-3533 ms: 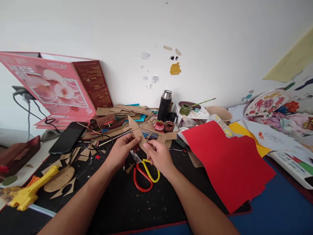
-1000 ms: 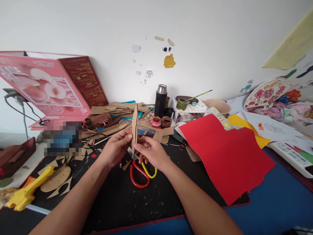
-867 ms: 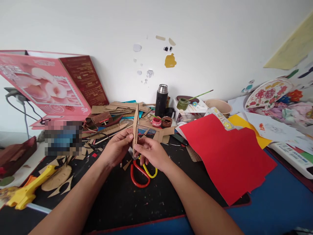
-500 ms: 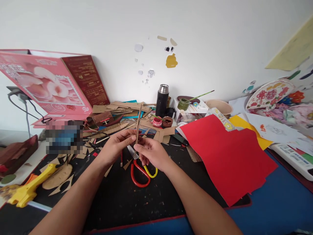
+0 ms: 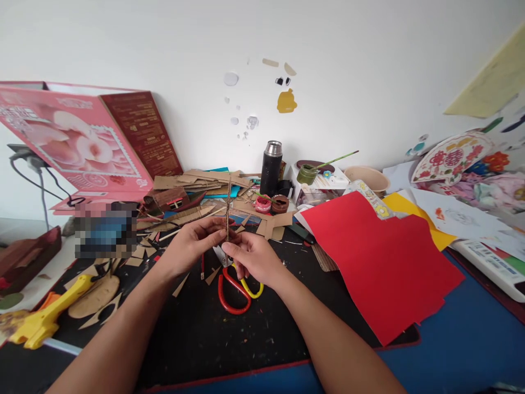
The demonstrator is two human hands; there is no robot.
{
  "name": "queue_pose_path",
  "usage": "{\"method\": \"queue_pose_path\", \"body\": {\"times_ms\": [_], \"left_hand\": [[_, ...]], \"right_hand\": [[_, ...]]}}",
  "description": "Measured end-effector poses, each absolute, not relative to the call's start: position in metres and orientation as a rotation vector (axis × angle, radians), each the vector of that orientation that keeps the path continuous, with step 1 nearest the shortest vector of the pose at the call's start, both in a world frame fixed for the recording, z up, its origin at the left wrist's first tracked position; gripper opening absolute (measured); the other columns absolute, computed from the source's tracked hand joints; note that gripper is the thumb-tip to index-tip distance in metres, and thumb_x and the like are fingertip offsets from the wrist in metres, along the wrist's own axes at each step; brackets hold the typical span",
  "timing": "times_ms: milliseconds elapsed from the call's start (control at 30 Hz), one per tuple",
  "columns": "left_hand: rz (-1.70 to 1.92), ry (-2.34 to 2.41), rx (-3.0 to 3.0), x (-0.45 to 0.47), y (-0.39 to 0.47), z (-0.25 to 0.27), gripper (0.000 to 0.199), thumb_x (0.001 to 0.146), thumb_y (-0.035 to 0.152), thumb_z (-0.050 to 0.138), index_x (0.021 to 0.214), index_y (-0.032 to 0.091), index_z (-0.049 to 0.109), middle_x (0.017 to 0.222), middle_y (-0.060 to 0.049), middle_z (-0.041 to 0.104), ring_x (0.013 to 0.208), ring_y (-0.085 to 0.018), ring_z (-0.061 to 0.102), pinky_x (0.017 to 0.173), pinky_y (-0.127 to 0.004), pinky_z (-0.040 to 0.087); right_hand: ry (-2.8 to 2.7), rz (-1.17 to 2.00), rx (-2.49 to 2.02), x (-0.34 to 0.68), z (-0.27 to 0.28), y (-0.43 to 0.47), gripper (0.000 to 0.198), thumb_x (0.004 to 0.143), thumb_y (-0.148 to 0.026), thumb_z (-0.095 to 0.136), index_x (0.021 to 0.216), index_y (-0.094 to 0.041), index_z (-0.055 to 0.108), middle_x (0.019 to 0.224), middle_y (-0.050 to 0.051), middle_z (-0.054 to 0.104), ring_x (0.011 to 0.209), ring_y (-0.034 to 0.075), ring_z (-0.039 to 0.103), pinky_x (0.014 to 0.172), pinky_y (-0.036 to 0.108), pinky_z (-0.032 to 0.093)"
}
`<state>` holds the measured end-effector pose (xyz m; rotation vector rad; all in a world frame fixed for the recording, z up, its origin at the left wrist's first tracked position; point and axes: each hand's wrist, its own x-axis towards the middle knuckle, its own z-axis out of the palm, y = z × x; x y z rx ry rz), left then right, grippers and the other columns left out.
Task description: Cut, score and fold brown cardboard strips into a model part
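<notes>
Between my two hands a thin cardboard piece [image 5: 228, 210] stands upright, turned edge-on with its corrugated edge toward me. My left hand [image 5: 203, 239] pinches it from the left, thumb near its lower part. From the right, my right hand [image 5: 255, 256] grips its lower end between thumb and fingers. Scissors [image 5: 234, 293] with one red and one yellow handle lie on the black mat [image 5: 197, 339] just below; my fingers partly hide their blades. A red pencil [image 5: 202, 266] lies beside them.
Cardboard scraps [image 5: 205, 183] pile up at the back. A black flask [image 5: 271, 169] stands behind open paint jars [image 5: 263, 204]. Red paper sheets [image 5: 385, 268] cover the right side. At left are a yellow glue gun [image 5: 53, 314] and a pink box [image 5: 98, 148].
The cardboard piece has turned slightly, from leaning right at the top to nearly vertical. Both hands keep their hold, and the view has shifted very slightly.
</notes>
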<state>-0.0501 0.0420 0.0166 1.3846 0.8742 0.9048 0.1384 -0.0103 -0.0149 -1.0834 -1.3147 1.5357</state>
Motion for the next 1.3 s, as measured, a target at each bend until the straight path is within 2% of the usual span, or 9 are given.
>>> {"method": "queue_pose_path", "body": {"times_ms": [200, 433, 700, 967, 1133, 1300], "left_hand": [[0.907, 0.898, 1.439, -0.047, 0.041, 0.016, 0.038, 0.075, 0.042, 0.094, 0.104, 0.020, 0.084, 0.103, -0.011, 0.086, 0.097, -0.034, 0.081, 0.094, -0.043, 0.063], [0.929, 0.906, 1.531, -0.041, 0.038, 0.014, 0.028, 0.078, 0.030, 0.081, 0.105, 0.021, 0.084, 0.102, -0.009, 0.086, 0.101, -0.034, 0.080, 0.101, -0.046, 0.061], [0.937, 0.909, 1.568, -0.042, 0.038, 0.014, 0.028, 0.082, 0.036, 0.082, 0.105, 0.021, 0.084, 0.104, -0.009, 0.086, 0.102, -0.035, 0.079, 0.104, -0.047, 0.059], [0.947, 0.890, 1.522, -0.044, 0.042, 0.011, 0.035, 0.079, 0.044, 0.089, 0.105, 0.022, 0.084, 0.105, -0.009, 0.086, 0.104, -0.034, 0.078, 0.101, -0.043, 0.059], [0.948, 0.906, 1.539, -0.043, 0.042, 0.012, 0.036, 0.078, 0.045, 0.091, 0.104, 0.021, 0.085, 0.103, -0.010, 0.086, 0.105, -0.035, 0.078, 0.100, -0.043, 0.059], [0.977, 0.885, 1.431, -0.045, 0.043, 0.010, 0.043, 0.079, 0.051, 0.092, 0.108, 0.020, 0.084, 0.104, -0.011, 0.086, 0.097, -0.033, 0.080, 0.096, -0.042, 0.061]], "right_hand": [[-1.322, 1.502, -1.109, 0.136, -0.022, -0.009, 0.050, 0.090, -0.069, 0.080, 0.095, -0.022, 0.062, 0.051, -0.007, 0.059, 0.039, 0.012, 0.053, 0.042, 0.023, 0.040], [-1.341, 1.367, -1.217, 0.134, -0.023, -0.011, 0.045, 0.091, -0.063, 0.083, 0.094, -0.022, 0.066, 0.055, -0.006, 0.060, 0.039, 0.013, 0.055, 0.040, 0.024, 0.037], [-1.369, 1.319, -1.217, 0.134, -0.027, -0.011, 0.035, 0.098, -0.055, 0.076, 0.096, -0.023, 0.064, 0.054, -0.007, 0.061, 0.039, 0.013, 0.056, 0.041, 0.024, 0.037], [-1.378, 1.335, -1.212, 0.134, -0.028, -0.011, 0.039, 0.101, -0.061, 0.072, 0.099, -0.022, 0.064, 0.052, -0.007, 0.060, 0.039, 0.013, 0.056, 0.042, 0.024, 0.038], [-1.387, 1.325, -1.225, 0.134, -0.028, -0.011, 0.036, 0.102, -0.057, 0.071, 0.097, -0.023, 0.063, 0.053, -0.006, 0.062, 0.039, 0.013, 0.057, 0.041, 0.024, 0.039], [-1.342, 1.337, -1.180, 0.133, -0.030, -0.011, 0.038, 0.102, -0.060, 0.071, 0.102, -0.023, 0.063, 0.057, -0.007, 0.061, 0.039, 0.012, 0.056, 0.041, 0.023, 0.040]]}}
